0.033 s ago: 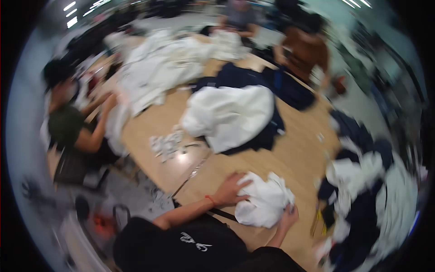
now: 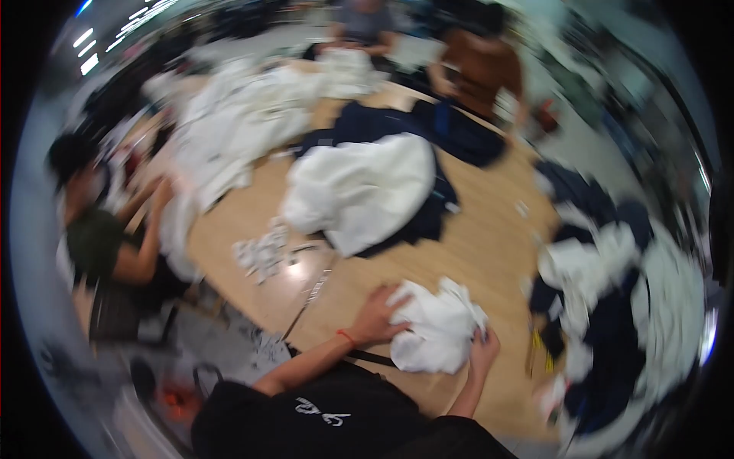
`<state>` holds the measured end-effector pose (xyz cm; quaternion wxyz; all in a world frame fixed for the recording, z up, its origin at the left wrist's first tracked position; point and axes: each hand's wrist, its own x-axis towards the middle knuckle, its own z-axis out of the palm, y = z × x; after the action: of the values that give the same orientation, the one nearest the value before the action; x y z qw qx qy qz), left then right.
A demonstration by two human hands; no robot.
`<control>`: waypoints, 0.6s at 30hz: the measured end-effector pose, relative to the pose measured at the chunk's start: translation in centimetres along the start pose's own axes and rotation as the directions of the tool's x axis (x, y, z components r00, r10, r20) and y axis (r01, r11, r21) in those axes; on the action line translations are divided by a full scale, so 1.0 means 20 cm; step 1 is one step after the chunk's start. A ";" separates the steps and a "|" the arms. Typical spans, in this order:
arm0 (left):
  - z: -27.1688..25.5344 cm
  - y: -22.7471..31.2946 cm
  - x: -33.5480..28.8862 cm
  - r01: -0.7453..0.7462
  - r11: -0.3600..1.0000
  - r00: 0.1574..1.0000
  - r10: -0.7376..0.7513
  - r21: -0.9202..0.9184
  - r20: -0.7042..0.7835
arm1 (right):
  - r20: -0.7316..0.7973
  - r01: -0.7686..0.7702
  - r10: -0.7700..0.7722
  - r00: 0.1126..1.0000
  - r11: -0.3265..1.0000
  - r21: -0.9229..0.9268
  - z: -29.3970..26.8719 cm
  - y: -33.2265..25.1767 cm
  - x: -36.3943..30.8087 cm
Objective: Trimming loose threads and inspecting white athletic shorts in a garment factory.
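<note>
View swung right; left fingers and right fingers part-curled, holding white cloth.

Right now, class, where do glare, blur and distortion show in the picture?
Head view: glare spots the tabletop beside the small white pieces; head view: the person in the brown top is blurred; head view: ceiling lights blow out white, upper left; head view: the fisheye bends edges, leaving black corners.
</note>
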<state>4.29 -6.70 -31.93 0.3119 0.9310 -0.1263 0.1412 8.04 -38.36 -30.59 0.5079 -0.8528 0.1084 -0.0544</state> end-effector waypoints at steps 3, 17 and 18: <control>0.12 -0.16 -0.11 -0.077 0.972 0.957 0.009 -0.222 -0.291 | 0.018 0.102 -0.101 0.995 0.990 -0.098 -0.26 -0.22 0.10; 0.12 -0.08 -0.04 0.060 0.879 0.957 -0.185 -0.473 -0.222 | -0.802 0.443 0.054 0.595 0.810 0.384 -1.29 -0.80 -0.19; 0.11 -0.08 -0.04 0.083 0.877 0.954 -0.207 -0.474 -0.216 | -0.857 0.540 0.104 0.504 0.737 0.407 -1.37 -0.86 -0.28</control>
<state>4.44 -6.74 -34.84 0.5470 0.8107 -0.0435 0.2041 -0.78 -52.45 -2.21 0.6333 -0.4999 0.1955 -0.5575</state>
